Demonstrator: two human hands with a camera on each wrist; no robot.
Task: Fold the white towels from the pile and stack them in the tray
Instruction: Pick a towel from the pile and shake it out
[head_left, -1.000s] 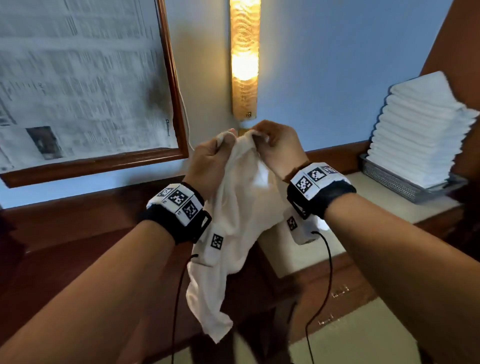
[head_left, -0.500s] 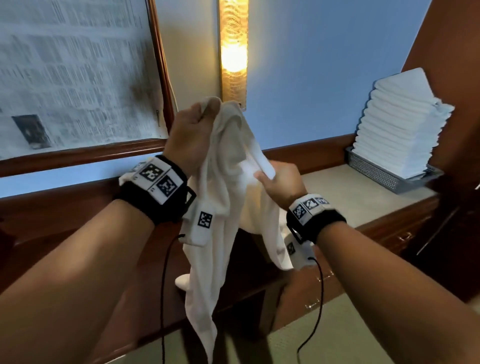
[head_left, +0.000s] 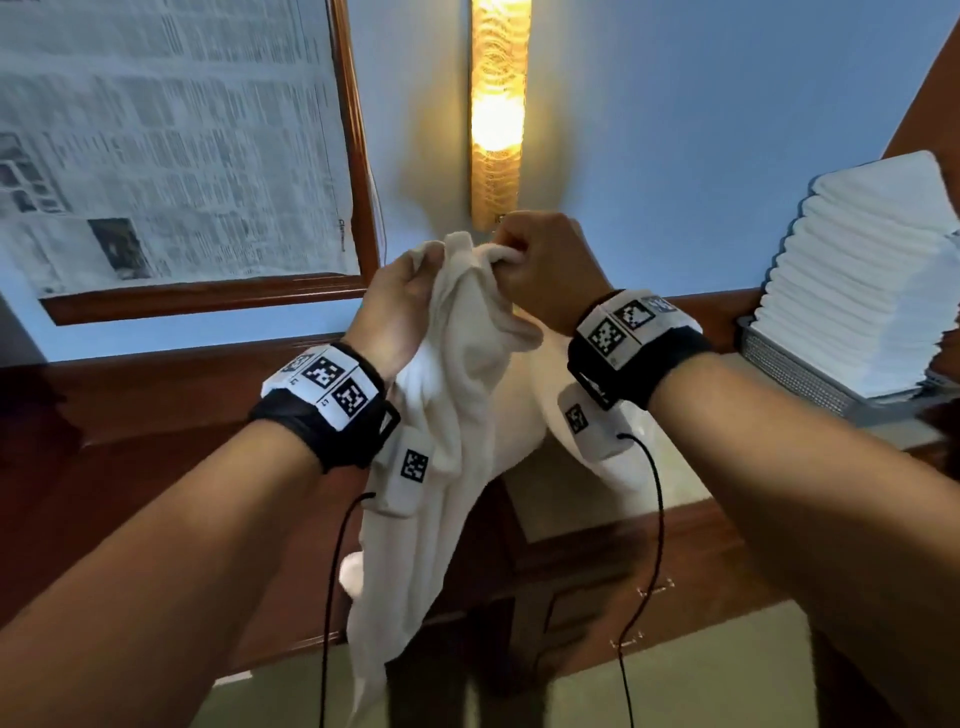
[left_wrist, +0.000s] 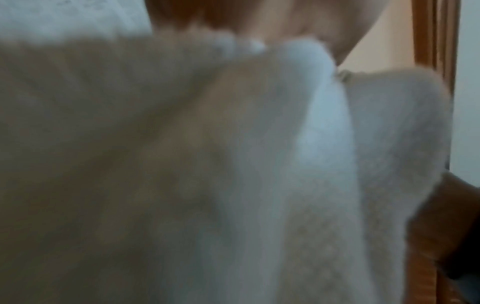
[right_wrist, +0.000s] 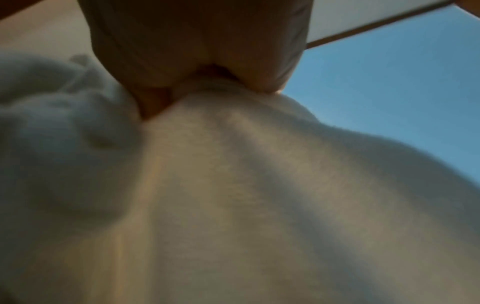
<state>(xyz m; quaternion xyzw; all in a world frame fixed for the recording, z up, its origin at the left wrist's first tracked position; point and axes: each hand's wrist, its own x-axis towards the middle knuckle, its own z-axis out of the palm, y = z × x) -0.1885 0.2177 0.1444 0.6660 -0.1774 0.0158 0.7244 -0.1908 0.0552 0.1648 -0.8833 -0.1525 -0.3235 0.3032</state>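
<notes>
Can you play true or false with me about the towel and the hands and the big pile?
1. Both hands hold one white towel. True: left hand, right hand.
2. The towel lies flat on the counter. False: it hangs in the air.
3. Folded towels are stacked in the tray. True.
4. The wall lamp is off. False: it glows.
5. The tray sits on the floor. False: it is on the counter.

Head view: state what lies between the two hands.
Only the bunched top edge of the white towel, gripped by the left hand and right hand, in the head view.
</notes>
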